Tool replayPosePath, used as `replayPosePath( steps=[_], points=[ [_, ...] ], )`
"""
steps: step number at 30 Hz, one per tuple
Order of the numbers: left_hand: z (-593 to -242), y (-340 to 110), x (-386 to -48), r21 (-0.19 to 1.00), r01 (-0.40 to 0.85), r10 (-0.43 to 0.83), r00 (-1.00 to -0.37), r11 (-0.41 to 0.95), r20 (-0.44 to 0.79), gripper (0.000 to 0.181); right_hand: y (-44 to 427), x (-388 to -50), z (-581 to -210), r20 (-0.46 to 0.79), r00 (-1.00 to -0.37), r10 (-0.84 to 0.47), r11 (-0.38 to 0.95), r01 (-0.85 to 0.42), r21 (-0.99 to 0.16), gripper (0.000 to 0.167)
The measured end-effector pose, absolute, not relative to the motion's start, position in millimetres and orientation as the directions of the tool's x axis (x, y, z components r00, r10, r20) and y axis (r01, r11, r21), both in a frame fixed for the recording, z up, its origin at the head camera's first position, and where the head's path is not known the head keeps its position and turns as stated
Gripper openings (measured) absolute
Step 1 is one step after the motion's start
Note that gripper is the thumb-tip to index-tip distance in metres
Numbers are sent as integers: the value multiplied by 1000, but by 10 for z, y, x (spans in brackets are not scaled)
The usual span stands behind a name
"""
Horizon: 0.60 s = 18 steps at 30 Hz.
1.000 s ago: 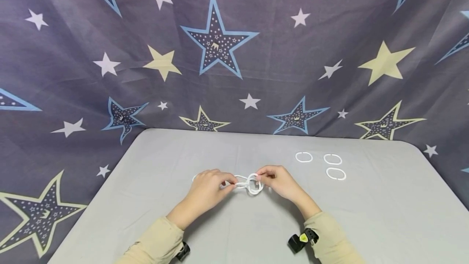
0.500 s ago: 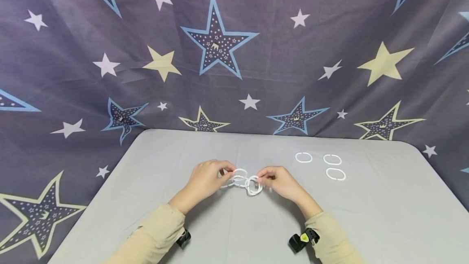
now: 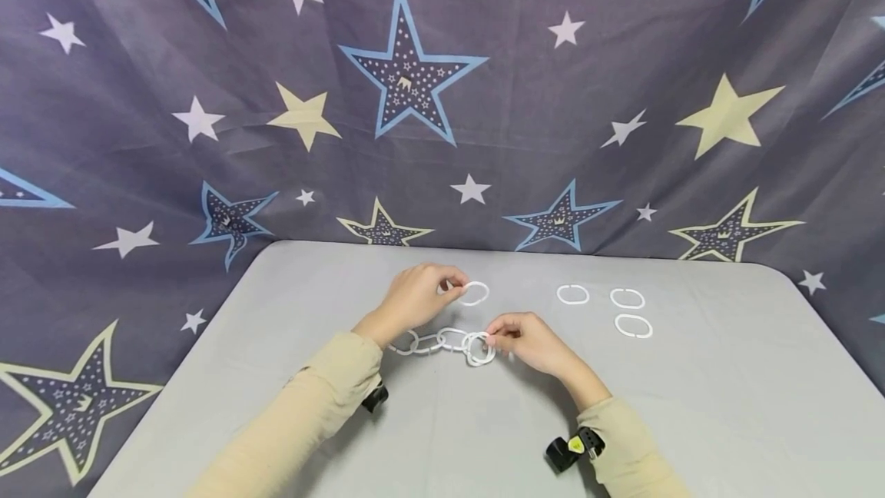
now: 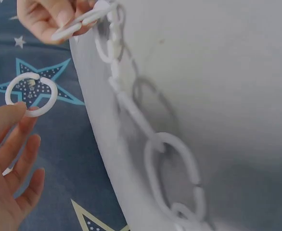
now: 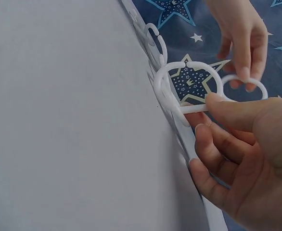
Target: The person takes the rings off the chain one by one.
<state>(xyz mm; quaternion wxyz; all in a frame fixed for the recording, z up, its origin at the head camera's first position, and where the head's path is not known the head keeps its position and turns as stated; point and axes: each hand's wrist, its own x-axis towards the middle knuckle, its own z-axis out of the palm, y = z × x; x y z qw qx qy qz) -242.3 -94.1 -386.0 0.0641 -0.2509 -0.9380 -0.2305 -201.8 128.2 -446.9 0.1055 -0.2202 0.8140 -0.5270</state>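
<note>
A separate white plastic chain link (image 3: 488, 295), oval with a small gap, is pinched between thumb and forefinger of my left hand (image 3: 415, 292). In the left wrist view this link (image 4: 10, 91) stands apart from the chain. My right hand (image 3: 531, 343) pinches the right end of a white link chain (image 3: 452, 330), where links overlap. The right wrist view shows thumb and fingertips on an end link (image 5: 203, 65). From there the chain runs left, low over the table, and its far left part passes behind my left forearm.
Three loose white links lie at the right of the grey table (image 3: 691, 390): one link (image 3: 558, 294) alone, another link (image 3: 644, 300) and a third link (image 3: 651, 327) close together. A star-patterned cloth (image 3: 512, 129) hangs behind the table's back edge.
My left hand has moved up and away from the chain with a single link, now separate from it. More of the chain shows. The right hand stays nearly in place.
</note>
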Motion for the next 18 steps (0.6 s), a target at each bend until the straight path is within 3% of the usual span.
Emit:
replayPosePath(
  steps=[18],
  points=[
    [-3886, -645, -2930, 478, 483, 528, -848, 734, 46, 17, 1303, -2042, -4510, 56, -889, -455, 327, -226, -918, 10]
  ],
)
